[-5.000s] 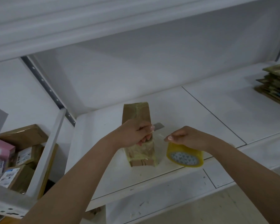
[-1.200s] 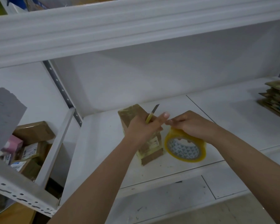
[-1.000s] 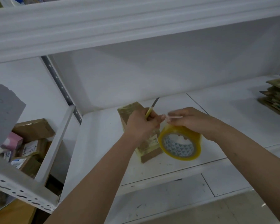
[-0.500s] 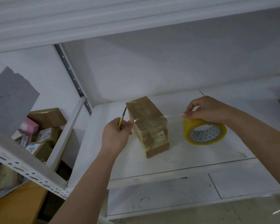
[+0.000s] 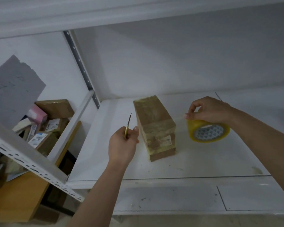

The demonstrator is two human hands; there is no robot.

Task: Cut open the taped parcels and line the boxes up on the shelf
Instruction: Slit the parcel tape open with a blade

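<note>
1. Both hands are drawing apart from where they were meeting over the parcel [image 5: 155,126] a second ago; the left hand [image 5: 123,143] is now sitting just left of it and the right hand [image 5: 210,110] well to its right.
2. Fingers of the left hand are clenching the yellow handle of a thin knife [image 5: 128,123], blade pointing up and away, clear of the cardboard.
3. Fingertips of the right hand are pinching the top of the yellow tape roll [image 5: 208,131], which is standing on edge on the shelf [image 5: 211,161].
4. Standing on the shelf board between the two hands, the parcel is touching neither; yellowish tape is wrapping its top and front.
5. Judging by its small size, it is probably handling light and stiff, with slick taped faces; gripping across the two long bare-cardboard sides looks safest while the blade is running along a taped seam.
6. More parcels [image 5: 54,108] are lying in a heap beyond the shelf's left post.
</note>
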